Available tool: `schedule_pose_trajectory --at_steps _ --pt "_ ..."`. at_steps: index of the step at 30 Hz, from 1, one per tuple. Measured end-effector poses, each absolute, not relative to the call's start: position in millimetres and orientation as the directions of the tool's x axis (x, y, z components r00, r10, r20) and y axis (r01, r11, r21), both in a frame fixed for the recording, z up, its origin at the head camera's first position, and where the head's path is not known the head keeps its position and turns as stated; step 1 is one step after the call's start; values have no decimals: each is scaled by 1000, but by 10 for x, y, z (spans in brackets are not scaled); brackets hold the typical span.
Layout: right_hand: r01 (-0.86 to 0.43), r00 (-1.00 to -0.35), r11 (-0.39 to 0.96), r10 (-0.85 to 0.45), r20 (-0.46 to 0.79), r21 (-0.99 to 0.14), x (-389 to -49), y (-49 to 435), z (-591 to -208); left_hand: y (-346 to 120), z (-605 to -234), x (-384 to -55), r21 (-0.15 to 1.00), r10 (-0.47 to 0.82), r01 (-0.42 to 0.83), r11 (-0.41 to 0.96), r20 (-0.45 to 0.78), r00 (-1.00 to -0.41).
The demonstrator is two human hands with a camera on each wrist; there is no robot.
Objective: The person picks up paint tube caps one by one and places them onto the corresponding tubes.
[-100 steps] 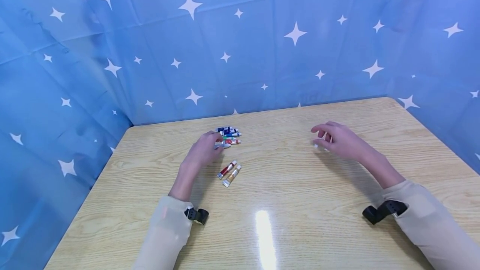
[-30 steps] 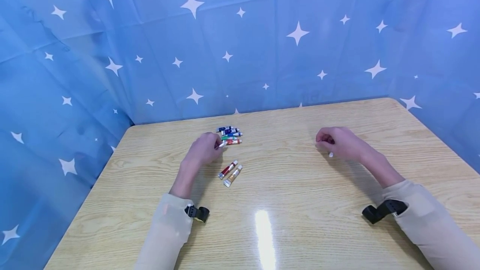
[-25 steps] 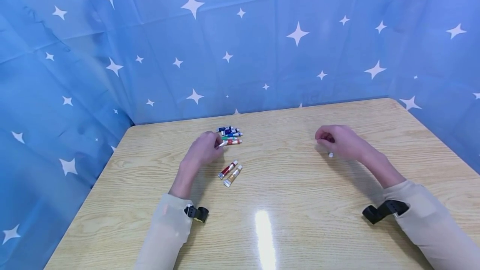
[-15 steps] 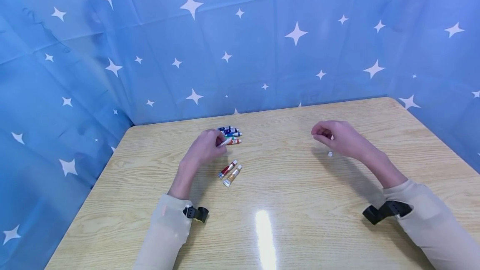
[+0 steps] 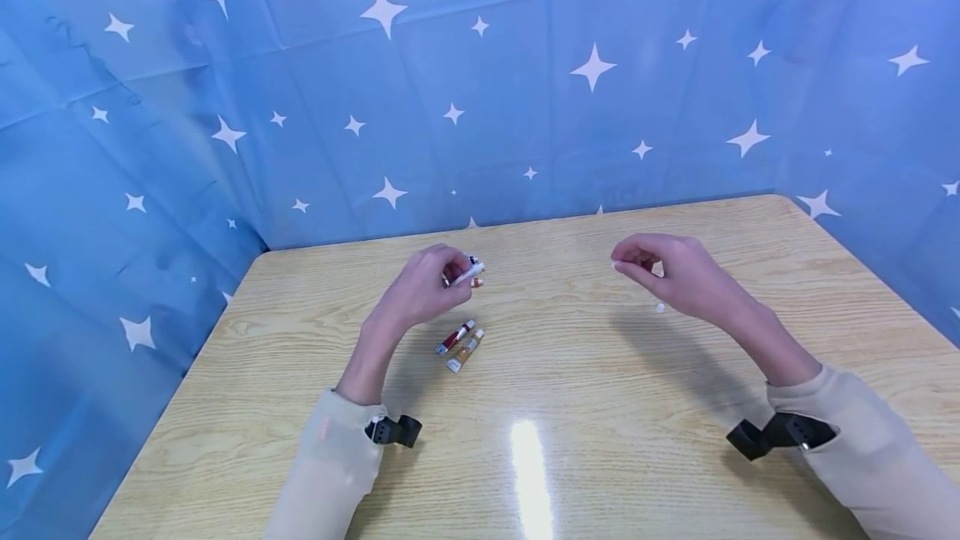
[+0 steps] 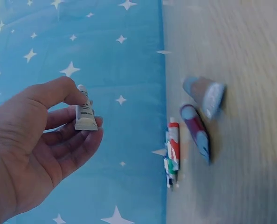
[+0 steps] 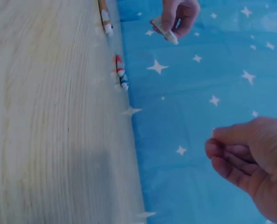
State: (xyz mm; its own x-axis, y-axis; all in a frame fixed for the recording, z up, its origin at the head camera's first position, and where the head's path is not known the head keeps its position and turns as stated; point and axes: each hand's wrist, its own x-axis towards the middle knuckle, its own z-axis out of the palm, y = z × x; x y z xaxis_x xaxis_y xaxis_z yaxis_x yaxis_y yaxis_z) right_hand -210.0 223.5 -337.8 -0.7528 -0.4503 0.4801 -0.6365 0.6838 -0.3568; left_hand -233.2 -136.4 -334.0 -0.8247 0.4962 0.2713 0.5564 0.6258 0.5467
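Observation:
My left hand pinches a small white paint tube between thumb and fingers, raised off the table; its flat crimped end shows in the left wrist view. Over on the right, my right hand is raised too, thumb and fingertip pinching a tiny white piece, perhaps a cap. Below that hand, a small white cap-like piece lies on the table. A dark red paint tube and an ochre one lie side by side, nearer than the left hand.
Behind the left hand lie more paint tubes, among them a red one and a green one, partly hidden in the head view. The wood-grain table ends at a blue star-patterned cloth at the back and sides.
My left hand has picked up the white tube from the group and lifted it. My right hand went down near the small white pieces, then rose with one between its fingertips.

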Motion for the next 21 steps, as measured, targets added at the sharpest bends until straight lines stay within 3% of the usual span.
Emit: schedule_pose_trajectory --at_steps 14,21 --pt "-733 -645 589 -444 622 -340 -1890 2078 -3209 -1178 -3136 -2102 502 570 708 497 427 -702" --pt "-772 -606 525 -437 665 -358 -1769 1967 -3123 -1083 -3049 -1981 446 636 800 401 493 -593"
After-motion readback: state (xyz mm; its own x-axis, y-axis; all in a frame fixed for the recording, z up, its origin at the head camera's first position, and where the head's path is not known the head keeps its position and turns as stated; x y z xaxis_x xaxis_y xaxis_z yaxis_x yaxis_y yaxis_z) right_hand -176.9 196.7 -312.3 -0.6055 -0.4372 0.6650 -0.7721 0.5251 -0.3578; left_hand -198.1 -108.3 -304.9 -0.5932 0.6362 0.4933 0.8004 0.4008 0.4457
